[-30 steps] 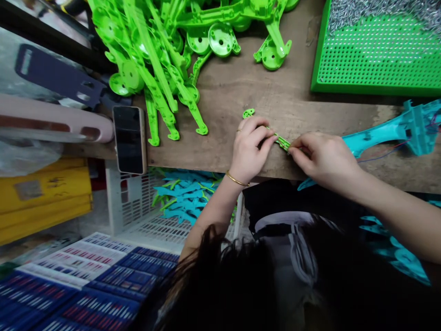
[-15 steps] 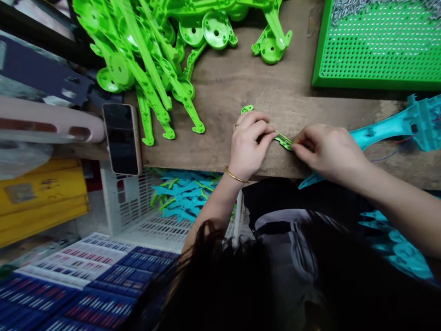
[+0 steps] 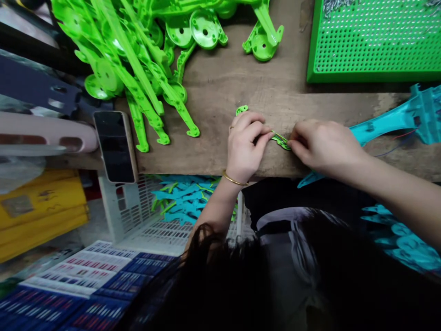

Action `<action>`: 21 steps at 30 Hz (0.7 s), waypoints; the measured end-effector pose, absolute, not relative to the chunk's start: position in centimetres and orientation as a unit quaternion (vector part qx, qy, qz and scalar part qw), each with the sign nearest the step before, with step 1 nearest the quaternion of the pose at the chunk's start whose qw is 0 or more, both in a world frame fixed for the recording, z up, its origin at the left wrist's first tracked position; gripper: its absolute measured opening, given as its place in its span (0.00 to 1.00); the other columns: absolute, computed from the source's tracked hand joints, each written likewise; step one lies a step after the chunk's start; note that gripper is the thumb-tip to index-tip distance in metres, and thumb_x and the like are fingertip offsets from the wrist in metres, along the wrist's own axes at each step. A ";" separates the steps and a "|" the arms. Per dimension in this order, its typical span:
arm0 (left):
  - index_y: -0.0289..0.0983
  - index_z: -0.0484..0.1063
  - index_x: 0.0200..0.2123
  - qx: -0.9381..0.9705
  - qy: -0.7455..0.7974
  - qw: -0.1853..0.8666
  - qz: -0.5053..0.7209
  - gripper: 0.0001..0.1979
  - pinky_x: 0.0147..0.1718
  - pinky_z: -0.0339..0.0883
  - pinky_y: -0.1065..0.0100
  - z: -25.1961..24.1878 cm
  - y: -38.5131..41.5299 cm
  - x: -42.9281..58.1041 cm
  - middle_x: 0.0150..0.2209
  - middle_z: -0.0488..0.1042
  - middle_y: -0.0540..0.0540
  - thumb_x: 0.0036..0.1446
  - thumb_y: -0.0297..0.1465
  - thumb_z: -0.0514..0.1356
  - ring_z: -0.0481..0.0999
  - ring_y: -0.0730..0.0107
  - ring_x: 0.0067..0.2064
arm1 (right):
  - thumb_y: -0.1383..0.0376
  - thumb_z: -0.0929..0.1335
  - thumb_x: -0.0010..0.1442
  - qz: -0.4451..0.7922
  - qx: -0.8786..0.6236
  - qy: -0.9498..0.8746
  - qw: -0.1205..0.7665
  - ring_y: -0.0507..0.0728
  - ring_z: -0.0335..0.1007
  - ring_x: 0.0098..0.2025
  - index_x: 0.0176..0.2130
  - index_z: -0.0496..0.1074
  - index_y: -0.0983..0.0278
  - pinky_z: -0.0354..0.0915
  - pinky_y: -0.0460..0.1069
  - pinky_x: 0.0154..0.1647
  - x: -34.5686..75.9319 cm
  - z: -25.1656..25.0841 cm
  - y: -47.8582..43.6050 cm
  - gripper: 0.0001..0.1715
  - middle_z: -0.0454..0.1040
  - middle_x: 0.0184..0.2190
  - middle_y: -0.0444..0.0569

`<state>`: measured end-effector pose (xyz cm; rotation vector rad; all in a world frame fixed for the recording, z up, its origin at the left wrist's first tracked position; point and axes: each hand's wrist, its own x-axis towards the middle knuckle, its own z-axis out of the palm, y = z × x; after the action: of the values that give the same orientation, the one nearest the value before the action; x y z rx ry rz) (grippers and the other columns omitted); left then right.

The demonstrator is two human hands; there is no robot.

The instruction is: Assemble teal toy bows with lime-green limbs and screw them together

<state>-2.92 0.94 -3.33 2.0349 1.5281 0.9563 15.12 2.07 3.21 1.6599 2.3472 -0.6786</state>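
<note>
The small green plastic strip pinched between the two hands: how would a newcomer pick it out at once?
Start at the worn wooden workbench, near its front edge, where the left hand and right hand meet. The small green plastic strip bridges their fingertips. Unlike the big bright green plastic arms piled behind, it is tiny and held.

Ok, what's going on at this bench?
A person works at a worn wooden workbench, pinching a small green plastic piece between both hands. The left hand grips one end and the right hand the other, near the bench's front edge. A heap of bright green plastic arms lies behind to the left, a green perforated tray behind to the right, and a long teal plastic part beside the right hand.
</note>
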 end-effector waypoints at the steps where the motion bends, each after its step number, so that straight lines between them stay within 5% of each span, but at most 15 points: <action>1: 0.40 0.73 0.30 0.734 0.550 0.207 0.340 0.06 0.52 0.67 0.55 -3.4 0.9 -3.0 0.40 0.75 0.49 0.59 0.32 0.61 0.73 0.64 0.46 | 0.60 0.60 0.62 -0.225 0.561 0.791 0.096 0.63 0.72 0.36 0.38 0.74 0.64 0.55 0.52 0.30 15.0 3.2 2.1 0.16 0.77 0.38 0.57; 12: 0.38 0.73 0.29 0.735 0.537 0.188 0.369 0.05 0.50 0.68 0.59 -3.1 0.9 -2.7 0.38 0.75 0.49 0.57 0.30 0.63 0.73 0.67 0.44 | 0.60 0.65 0.59 -0.309 0.498 0.796 0.149 0.58 0.72 0.35 0.45 0.73 0.62 0.55 0.49 0.31 16.0 4.1 3.5 0.15 0.78 0.37 0.50; 21: 0.38 0.74 0.29 0.733 0.531 0.194 0.378 0.04 0.49 0.69 0.58 -3.0 0.8 -2.9 0.37 0.75 0.48 0.57 0.29 0.64 0.74 0.67 0.44 | 0.56 0.63 0.61 -0.311 0.541 0.762 0.175 0.57 0.72 0.33 0.38 0.74 0.60 0.52 0.48 0.27 14.8 4.3 4.1 0.14 0.79 0.34 0.50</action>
<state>-2.88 0.85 -2.98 2.0560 1.4902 1.0598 14.80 4.10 4.31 1.5320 2.1596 -0.8799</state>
